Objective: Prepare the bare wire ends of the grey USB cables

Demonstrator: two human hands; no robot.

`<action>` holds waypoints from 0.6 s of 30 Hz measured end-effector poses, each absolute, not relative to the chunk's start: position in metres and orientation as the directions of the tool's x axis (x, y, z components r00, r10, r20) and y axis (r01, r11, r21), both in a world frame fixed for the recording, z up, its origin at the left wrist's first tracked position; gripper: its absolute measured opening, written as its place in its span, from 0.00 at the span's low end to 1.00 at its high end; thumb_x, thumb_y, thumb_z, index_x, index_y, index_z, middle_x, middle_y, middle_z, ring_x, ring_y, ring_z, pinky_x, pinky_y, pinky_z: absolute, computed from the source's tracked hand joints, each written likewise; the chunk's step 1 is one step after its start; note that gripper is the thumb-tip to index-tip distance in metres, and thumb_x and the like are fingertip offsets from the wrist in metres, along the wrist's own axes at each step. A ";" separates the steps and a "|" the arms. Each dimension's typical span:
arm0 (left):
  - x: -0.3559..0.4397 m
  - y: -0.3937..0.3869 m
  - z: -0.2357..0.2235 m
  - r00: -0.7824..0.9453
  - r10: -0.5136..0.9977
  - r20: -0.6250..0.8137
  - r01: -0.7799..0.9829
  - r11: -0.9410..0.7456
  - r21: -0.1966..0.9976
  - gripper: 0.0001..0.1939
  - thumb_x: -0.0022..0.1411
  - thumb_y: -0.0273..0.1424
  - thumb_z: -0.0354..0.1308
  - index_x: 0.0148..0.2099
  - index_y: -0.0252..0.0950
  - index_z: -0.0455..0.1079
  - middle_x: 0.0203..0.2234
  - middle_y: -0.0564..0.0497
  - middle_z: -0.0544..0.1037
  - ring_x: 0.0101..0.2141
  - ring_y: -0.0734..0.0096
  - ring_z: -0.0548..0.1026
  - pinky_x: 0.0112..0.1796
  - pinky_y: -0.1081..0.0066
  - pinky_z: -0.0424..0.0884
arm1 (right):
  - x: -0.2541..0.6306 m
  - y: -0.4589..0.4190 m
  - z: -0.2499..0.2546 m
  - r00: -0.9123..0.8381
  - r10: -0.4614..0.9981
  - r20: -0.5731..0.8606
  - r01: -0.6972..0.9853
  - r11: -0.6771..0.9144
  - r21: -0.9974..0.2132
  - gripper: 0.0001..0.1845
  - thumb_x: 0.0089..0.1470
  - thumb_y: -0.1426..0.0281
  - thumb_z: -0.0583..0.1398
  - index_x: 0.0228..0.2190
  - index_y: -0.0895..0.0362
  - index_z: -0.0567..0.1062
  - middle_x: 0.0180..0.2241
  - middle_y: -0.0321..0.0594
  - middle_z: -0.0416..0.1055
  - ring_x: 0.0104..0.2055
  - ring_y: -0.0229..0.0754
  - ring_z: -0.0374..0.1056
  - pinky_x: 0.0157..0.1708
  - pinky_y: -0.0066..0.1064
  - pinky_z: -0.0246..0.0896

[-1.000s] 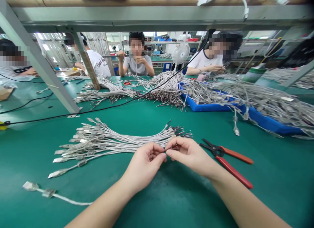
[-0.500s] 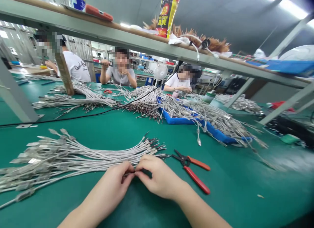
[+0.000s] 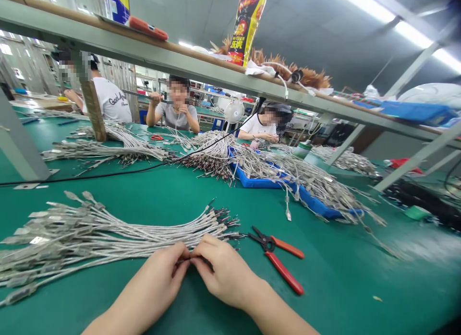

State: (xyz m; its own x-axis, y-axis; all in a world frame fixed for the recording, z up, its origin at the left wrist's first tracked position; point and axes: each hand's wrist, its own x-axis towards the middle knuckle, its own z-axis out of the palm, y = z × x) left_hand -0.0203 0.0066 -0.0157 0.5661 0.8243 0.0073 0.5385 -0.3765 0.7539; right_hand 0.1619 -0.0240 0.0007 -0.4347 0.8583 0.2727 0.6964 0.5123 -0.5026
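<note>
My left hand [image 3: 162, 272] and my right hand [image 3: 219, 268] meet fingertip to fingertip at the near edge of a bundle of white cables [image 3: 144, 232]. Both are closed in a pinch. A thin dark wire end of a cable shows between them, mostly covered by the fingers. The bundle lies with its flat plugs [image 3: 32, 239] to the left and its stripped, dark wire ends [image 3: 225, 217] to the right. Just right of my right hand, wire strippers [image 3: 268, 244] with red and orange handles lie with handles spread.
Farther back, more cables [image 3: 212, 155] lie heaped, some in blue trays [image 3: 255, 181]. A black cord [image 3: 144, 169] crosses the green table [image 3: 342, 272]. An overhead shelf [image 3: 180, 52] carries a bottle [image 3: 245, 30]. Several people sit across the table, one a person in grey [image 3: 176, 115].
The view has shifted slightly, so the table items appear a little lower and farther left. My hands keep their fingertip pinch, and the cables and wire strippers stay where they lay.
</note>
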 end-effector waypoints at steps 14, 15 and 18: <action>-0.022 0.008 -0.012 0.547 0.837 0.028 0.544 -0.381 0.748 0.09 0.64 0.31 0.47 0.33 0.38 0.67 0.28 0.51 0.76 0.30 0.66 0.72 0.32 0.71 0.60 | 0.161 -0.023 0.000 -0.393 0.868 0.302 0.636 0.494 -0.592 0.08 0.57 0.79 0.58 0.29 0.57 0.73 0.29 0.38 0.67 0.34 0.42 0.64 0.33 0.30 0.60; -0.023 0.008 -0.010 0.547 0.836 0.038 0.536 -0.384 0.752 0.10 0.64 0.32 0.47 0.33 0.38 0.67 0.28 0.51 0.76 0.30 0.66 0.71 0.32 0.71 0.60 | 0.161 -0.022 0.001 -0.381 0.872 0.307 0.629 0.488 -0.606 0.08 0.58 0.79 0.58 0.29 0.57 0.72 0.29 0.38 0.67 0.34 0.42 0.64 0.33 0.30 0.59; -0.026 0.011 -0.004 0.563 0.825 0.060 0.491 -0.392 0.778 0.09 0.64 0.32 0.49 0.34 0.38 0.68 0.28 0.52 0.76 0.30 0.67 0.71 0.32 0.72 0.61 | 0.160 -0.022 0.003 -0.341 0.884 0.319 0.592 0.466 -0.658 0.08 0.60 0.78 0.57 0.30 0.57 0.72 0.29 0.38 0.68 0.34 0.41 0.64 0.35 0.31 0.58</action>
